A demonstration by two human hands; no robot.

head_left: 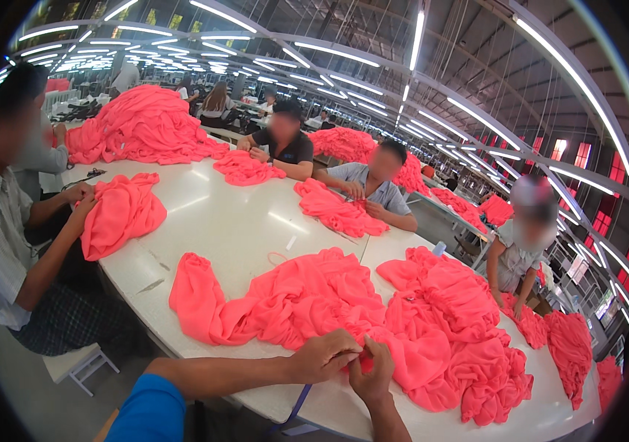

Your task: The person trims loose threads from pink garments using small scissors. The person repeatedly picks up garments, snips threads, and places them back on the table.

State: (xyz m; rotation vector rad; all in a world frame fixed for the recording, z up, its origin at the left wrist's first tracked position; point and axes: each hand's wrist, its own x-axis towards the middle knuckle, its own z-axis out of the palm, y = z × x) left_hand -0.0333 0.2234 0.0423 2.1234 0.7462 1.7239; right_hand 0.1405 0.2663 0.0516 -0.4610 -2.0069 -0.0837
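Both hands meet at the near edge of the white counter (233, 221), pinching a small fold of bright coral cloth (307, 298) between them: the left hand (323, 355) comes in from the left with its fingers curled over the fabric, and the right hand (373, 368) rises from below, thumb and fingertips pressed together on the same bit. The cloth belongs to a large rumpled heap spread across the counter just beyond the hands. It looks soft, limp and light — a thin knit that sags and bunches wherever it lies, so it would likely drape rather than hold any shape. A seam or hem edge seems the sensible place to grip, since loose folds would slip and stretch. Other people sit around the counter with similar coral piles (145, 125).
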